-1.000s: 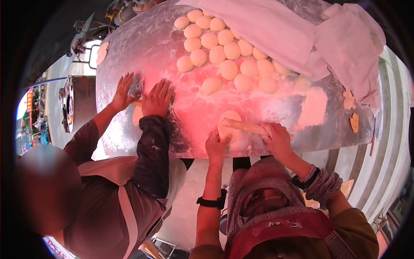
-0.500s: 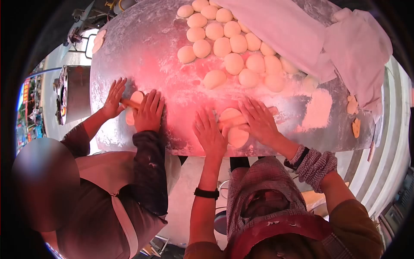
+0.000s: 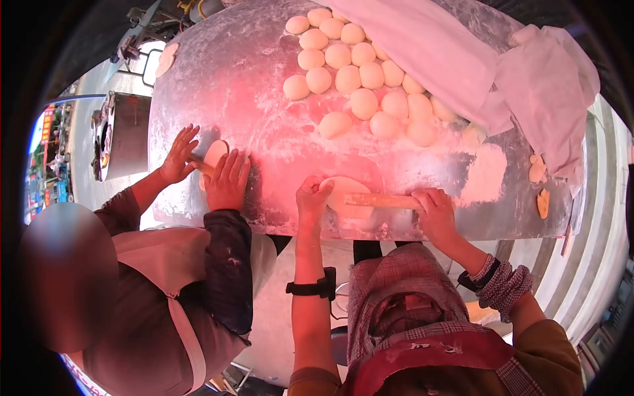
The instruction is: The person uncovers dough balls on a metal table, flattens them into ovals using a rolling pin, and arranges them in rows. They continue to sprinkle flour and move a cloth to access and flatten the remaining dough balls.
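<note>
A flattened round of dough (image 3: 349,187) lies on the floury metal table in front of me. My left hand (image 3: 312,200) is closed at its left edge, thumb and fingers pinching the dough. With my right hand (image 3: 436,212) I grip the right end of a wooden rolling pin (image 3: 382,200). The pin's other end reaches over the right part of the dough; whether it touches cannot be made out. Several dough balls (image 3: 364,104) sit grouped beyond my hands.
A pale cloth (image 3: 456,63) covers part of the dough balls. On my left, a co-worker's hands (image 3: 226,181) roll another dough piece (image 3: 216,153) with a pin. Flour (image 3: 485,173) and dough scraps (image 3: 543,203) lie at the right. A metal drum (image 3: 127,135) stands beyond the table's left edge.
My flat, spread hands have left rolling. The left has closed on the dough's edge; the right has moved right, gripping the pin's end. The dough now shows as one wider round.
</note>
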`<move>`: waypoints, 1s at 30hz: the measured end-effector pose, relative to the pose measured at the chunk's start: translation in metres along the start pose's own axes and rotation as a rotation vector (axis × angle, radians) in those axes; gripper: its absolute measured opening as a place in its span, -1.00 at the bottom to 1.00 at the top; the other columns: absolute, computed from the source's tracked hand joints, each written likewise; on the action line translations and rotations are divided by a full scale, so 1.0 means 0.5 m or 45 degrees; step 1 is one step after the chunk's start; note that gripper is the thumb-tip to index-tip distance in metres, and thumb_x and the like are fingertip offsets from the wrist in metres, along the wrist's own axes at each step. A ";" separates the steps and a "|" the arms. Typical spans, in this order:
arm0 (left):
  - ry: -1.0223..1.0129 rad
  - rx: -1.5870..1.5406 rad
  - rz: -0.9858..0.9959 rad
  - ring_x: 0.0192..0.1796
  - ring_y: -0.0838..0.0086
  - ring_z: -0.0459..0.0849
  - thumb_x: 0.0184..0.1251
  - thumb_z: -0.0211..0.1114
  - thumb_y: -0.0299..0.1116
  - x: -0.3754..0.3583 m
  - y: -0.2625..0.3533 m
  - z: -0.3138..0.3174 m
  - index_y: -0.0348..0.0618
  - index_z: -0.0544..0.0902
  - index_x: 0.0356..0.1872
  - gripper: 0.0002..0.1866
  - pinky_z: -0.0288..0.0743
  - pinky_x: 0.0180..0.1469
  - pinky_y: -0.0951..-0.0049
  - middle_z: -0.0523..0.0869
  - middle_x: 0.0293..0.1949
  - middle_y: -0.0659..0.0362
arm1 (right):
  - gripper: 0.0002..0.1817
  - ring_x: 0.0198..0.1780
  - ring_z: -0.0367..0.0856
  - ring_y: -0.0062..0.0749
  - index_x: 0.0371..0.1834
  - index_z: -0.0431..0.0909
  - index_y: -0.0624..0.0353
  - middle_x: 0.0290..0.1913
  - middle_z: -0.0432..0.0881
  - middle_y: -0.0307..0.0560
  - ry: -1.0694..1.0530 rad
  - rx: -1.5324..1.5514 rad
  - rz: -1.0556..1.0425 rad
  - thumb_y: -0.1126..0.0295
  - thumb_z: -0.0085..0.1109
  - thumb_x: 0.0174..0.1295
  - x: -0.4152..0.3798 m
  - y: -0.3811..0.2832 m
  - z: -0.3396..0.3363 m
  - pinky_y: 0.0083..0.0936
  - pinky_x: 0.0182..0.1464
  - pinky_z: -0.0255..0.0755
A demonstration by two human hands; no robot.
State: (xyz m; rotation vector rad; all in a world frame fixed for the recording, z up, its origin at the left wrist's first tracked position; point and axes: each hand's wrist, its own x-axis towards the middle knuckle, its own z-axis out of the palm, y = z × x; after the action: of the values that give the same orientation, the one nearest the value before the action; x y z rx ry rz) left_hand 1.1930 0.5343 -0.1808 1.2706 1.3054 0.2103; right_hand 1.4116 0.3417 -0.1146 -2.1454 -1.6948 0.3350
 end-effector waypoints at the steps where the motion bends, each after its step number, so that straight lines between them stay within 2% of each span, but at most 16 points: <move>1: 0.087 -0.436 -0.018 -0.20 0.43 0.74 0.13 0.42 -0.59 -0.024 -0.011 -0.008 -0.32 0.58 -0.03 -0.64 0.61 -0.07 0.45 0.77 -0.28 0.09 | -0.56 0.01 0.53 -0.17 0.03 0.60 0.08 0.01 0.58 -0.15 0.031 0.125 0.109 0.54 0.21 -0.01 -0.002 -0.007 -0.011 -0.24 0.06 0.39; 2: 0.178 -0.873 -0.033 -0.17 0.50 0.73 0.16 0.41 -0.62 -0.051 -0.021 -0.014 -0.33 0.58 -0.02 -0.66 0.60 -0.05 0.51 0.77 -0.23 0.10 | -0.54 0.01 0.53 -0.17 0.04 0.61 0.08 0.02 0.58 -0.16 0.064 0.250 0.217 0.57 0.22 -0.02 -0.002 -0.012 -0.016 -0.24 0.05 0.41; 7: 0.248 -0.722 -0.170 -0.08 0.49 0.72 0.18 0.39 -0.67 -0.221 -0.020 0.075 -0.34 0.54 0.07 -0.59 0.59 0.02 0.51 0.76 -0.14 0.04 | -0.51 0.02 0.54 -0.17 0.08 0.60 0.07 0.03 0.59 -0.18 -0.012 0.193 0.104 0.54 0.27 -0.02 0.026 -0.053 0.003 -0.23 0.06 0.45; 8: 0.394 -0.617 -0.060 0.16 0.30 0.66 0.34 0.36 -0.45 -0.232 -0.017 0.076 -0.34 0.45 0.24 -0.51 0.49 0.23 0.32 0.71 0.05 -0.04 | -0.51 0.01 0.54 -0.17 0.09 0.60 0.08 0.03 0.59 -0.19 -0.040 0.107 0.016 0.52 0.29 -0.02 0.026 -0.054 0.003 -0.22 0.05 0.46; 10: 0.729 0.560 0.501 0.50 0.07 0.29 0.52 0.13 -0.09 -0.206 0.002 0.055 -0.30 0.28 0.45 -0.36 0.16 0.46 0.05 0.37 0.43 -0.16 | -0.46 0.18 0.51 -0.17 0.19 0.55 0.08 0.18 0.55 -0.16 -0.147 0.077 -0.037 0.44 0.31 0.04 0.020 -0.034 0.035 -0.22 0.17 0.43; 12: 0.542 1.085 0.460 0.63 -0.01 -0.13 0.56 -0.10 0.11 -0.117 0.031 0.060 -0.25 0.09 0.55 -0.24 -0.18 0.54 -0.12 0.02 0.59 -0.11 | -0.42 0.40 0.36 -0.19 0.28 0.50 0.09 0.39 0.40 -0.10 -0.044 -0.076 -0.212 0.32 0.30 0.12 0.081 -0.043 0.057 -0.19 0.38 0.29; 14: 0.548 1.195 0.562 0.63 -0.01 -0.12 0.53 -0.10 0.14 -0.007 0.048 0.053 -0.23 0.05 0.56 -0.20 -0.17 0.51 -0.22 -0.03 0.60 -0.09 | -0.32 0.54 0.18 -0.22 0.39 0.39 0.14 0.52 0.22 -0.03 -0.020 -0.261 -0.241 0.17 0.26 0.19 0.175 -0.039 0.072 -0.15 0.53 0.05; 17: 0.737 1.118 0.659 0.62 0.05 -0.05 0.50 -0.02 0.17 0.080 0.099 0.036 -0.19 0.09 0.56 -0.18 -0.18 0.53 -0.17 0.03 0.59 -0.06 | -0.24 0.55 0.16 -0.22 0.44 0.31 0.19 0.53 0.22 -0.01 0.097 -0.339 -0.116 0.09 0.24 0.19 0.265 -0.032 0.088 -0.16 0.55 -0.03; 20: 0.399 1.289 0.675 0.62 -0.01 -0.06 0.49 0.01 0.11 -0.072 0.051 0.052 -0.26 0.06 0.55 -0.18 -0.15 0.50 -0.21 0.02 0.59 -0.09 | -0.18 0.55 0.14 -0.20 0.47 0.26 0.21 0.53 0.22 -0.02 -0.144 -0.079 -0.125 0.05 0.25 0.17 0.104 -0.045 0.064 -0.15 0.55 -0.05; 22: 0.245 1.080 0.725 0.60 -0.02 0.01 0.48 0.06 0.05 -0.211 -0.038 0.068 -0.29 0.09 0.53 -0.20 -0.16 0.51 -0.20 0.06 0.58 -0.09 | -0.14 0.54 0.16 -0.16 0.48 0.25 0.19 0.53 0.21 0.01 -0.165 -0.183 -0.260 0.03 0.29 0.13 -0.061 -0.048 0.070 -0.16 0.54 -0.03; 24: 0.267 1.038 0.751 0.59 -0.03 0.04 0.45 0.10 0.03 -0.258 -0.024 0.076 -0.30 0.12 0.52 -0.20 -0.20 0.51 -0.22 0.12 0.56 -0.08 | -0.13 0.52 0.19 -0.15 0.48 0.25 0.18 0.53 0.22 0.01 -0.172 -0.231 -0.298 0.04 0.31 0.11 -0.066 -0.037 0.069 -0.16 0.53 -0.01; 25: 0.219 1.262 0.626 0.55 -0.10 0.10 0.37 0.25 -0.05 -0.237 -0.021 0.079 -0.33 0.18 0.48 -0.19 -0.02 0.48 -0.14 0.19 0.53 -0.09 | -0.11 0.51 0.21 -0.14 0.48 0.25 0.17 0.52 0.24 0.00 -0.202 -0.265 -0.334 0.04 0.33 0.09 -0.076 -0.037 0.069 -0.16 0.52 0.01; 26: 0.208 1.262 0.618 0.55 -0.10 0.10 0.37 0.25 -0.05 -0.194 0.007 0.090 -0.33 0.18 0.48 -0.19 -0.02 0.48 -0.14 0.19 0.53 -0.09 | -0.11 0.51 0.21 -0.14 0.48 0.25 0.17 0.52 0.24 0.00 -0.212 -0.260 -0.329 0.04 0.33 0.09 -0.056 -0.039 0.067 -0.16 0.52 0.01; 28: 0.386 0.665 0.588 0.39 -0.02 0.39 0.22 0.41 -0.20 -0.086 0.068 0.109 -0.24 0.41 0.34 -0.31 0.29 0.36 0.06 0.47 0.34 -0.09 | -0.12 0.49 0.24 -0.15 0.47 0.27 0.13 0.51 0.27 -0.01 -0.132 -0.050 -0.160 0.08 0.36 0.06 0.060 -0.043 0.059 -0.17 0.51 0.04; 29: 0.376 0.666 0.598 0.39 -0.02 0.39 0.22 0.41 -0.20 -0.068 0.086 0.109 -0.24 0.41 0.34 -0.31 0.29 0.36 0.06 0.47 0.34 -0.09 | -0.24 0.40 0.35 -0.18 0.37 0.39 0.13 0.40 0.40 -0.03 -0.073 -0.015 -0.173 0.17 0.36 0.04 0.076 -0.052 0.049 -0.18 0.42 0.16; 30: 0.123 0.739 0.394 0.23 0.04 0.52 0.15 0.45 -0.27 -0.056 0.102 0.108 -0.20 0.51 0.22 -0.41 0.40 0.25 0.13 0.58 0.18 -0.05 | -0.24 0.40 0.35 -0.18 0.37 0.39 0.13 0.40 0.40 -0.03 -0.071 -0.023 -0.169 0.17 0.36 0.04 0.059 -0.040 0.057 -0.18 0.42 0.16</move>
State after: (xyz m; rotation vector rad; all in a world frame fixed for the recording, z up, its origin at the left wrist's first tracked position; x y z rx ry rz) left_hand 1.2518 0.5028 -0.1380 1.9801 1.2915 0.1114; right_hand 1.3892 0.3785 -0.1297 -2.0407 -1.8671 0.3461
